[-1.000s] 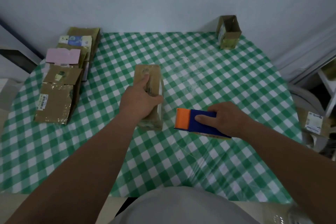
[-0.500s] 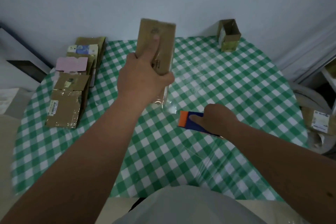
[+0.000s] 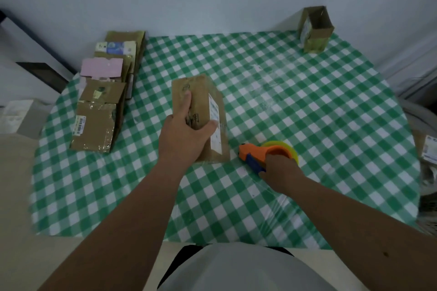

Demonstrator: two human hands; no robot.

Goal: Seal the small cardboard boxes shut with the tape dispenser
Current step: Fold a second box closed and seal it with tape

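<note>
Box's back down! We see the left hand [image 3: 183, 136] gripping the cardboard box [image 3: 201, 118], flat at the checked table's [image 3: 307, 113] center now, no longer raised. At four o'clock beside it, the right hand [image 3: 280, 170] clutches the tape dispenser [image 3: 264, 152], now tilted up, roll showing.

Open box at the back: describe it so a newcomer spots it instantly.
Start at the green checked table and go to its far right corner by the wall. The open box stands there upright and alone, its mouth gaping; the other cardboard is either flattened in the left pile or under the left hand.
</note>
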